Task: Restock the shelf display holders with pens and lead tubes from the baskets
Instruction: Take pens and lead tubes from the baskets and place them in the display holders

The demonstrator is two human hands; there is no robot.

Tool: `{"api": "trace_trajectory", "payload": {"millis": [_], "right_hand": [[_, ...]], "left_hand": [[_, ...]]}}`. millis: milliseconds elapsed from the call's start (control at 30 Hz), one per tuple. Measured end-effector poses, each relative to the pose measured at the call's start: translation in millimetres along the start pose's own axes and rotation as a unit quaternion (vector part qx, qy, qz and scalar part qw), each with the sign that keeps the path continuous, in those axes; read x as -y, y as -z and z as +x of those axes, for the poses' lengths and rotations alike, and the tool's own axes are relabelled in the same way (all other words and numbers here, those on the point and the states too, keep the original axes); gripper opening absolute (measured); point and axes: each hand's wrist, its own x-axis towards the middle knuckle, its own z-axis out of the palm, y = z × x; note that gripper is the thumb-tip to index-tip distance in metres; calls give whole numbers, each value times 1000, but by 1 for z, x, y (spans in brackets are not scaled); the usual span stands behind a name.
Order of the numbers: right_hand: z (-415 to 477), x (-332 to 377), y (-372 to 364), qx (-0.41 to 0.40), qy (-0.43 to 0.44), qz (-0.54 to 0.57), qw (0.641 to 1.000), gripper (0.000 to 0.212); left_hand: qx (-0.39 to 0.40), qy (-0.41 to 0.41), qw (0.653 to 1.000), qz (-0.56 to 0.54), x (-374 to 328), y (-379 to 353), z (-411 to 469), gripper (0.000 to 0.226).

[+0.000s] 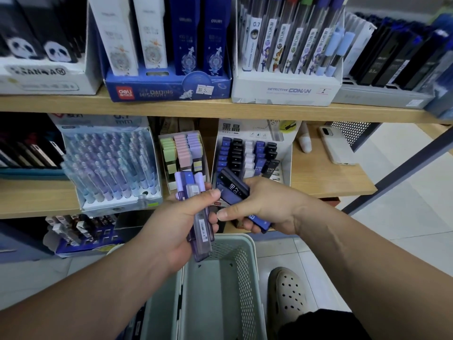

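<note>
- Gripping a bundle of purple lead tubes (199, 222): left hand (171, 231), thumb curled across them, bundle upright just above the basket (242, 278).
- Clamped on dark blue lead tubes (232, 188) marked HB 0.7: right hand (267, 204), close beside the left, thumbs nearly meeting.
- Straight beyond the right hand: lead display holder (247, 153), rows of blue, black, pale caps.
- Beyond and left of the left hand: pen holder (110, 165), rows of pale purple pens.
- Under both hands: basket, grey, perforated.

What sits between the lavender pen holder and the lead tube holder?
A narrow box of green, pink and purple blocks stands between the pen holder and the lead tube holder in the head view.
</note>
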Motion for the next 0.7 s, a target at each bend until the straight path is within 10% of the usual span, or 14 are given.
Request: {"api": "trace_trajectory", "payload": {"millis": [700], "right_hand": [[-5, 5, 26, -53, -3, 100, 994, 28]], "left_hand": [[-125, -48, 990, -48, -4, 17, 20, 30]]}}
